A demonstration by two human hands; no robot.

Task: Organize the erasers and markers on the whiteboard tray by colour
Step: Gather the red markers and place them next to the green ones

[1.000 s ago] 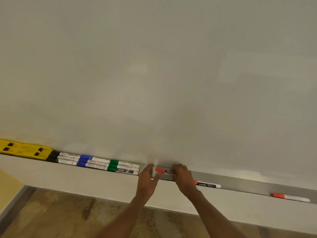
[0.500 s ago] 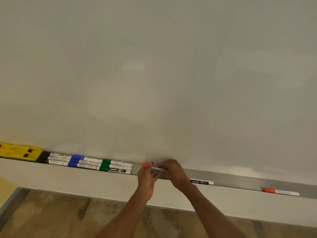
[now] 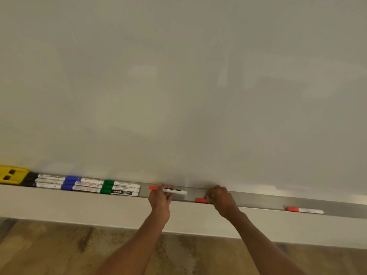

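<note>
1. Only two arms are showing here: the left forearm (image 3: 139, 241) and right forearm (image 3: 264, 241), both going bare right down to the bottom edge.
2. The left hand (image 3: 159, 201) and right hand (image 3: 222, 201) are going bare too, wrists included.
3. The fingers (image 3: 211, 196) are coming out too blurry for detail.

Eraser (image 3: 12, 174) far left in tray (image 3: 258, 200); marker rows (image 3: 87, 184) beside; rightward, first marker (image 3: 174, 190), second marker (image 3: 200, 200), last marker (image 3: 304, 210)

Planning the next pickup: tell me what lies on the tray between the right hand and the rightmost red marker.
Nothing: the head view shows only bare tray between the right hand and that marker.
</note>
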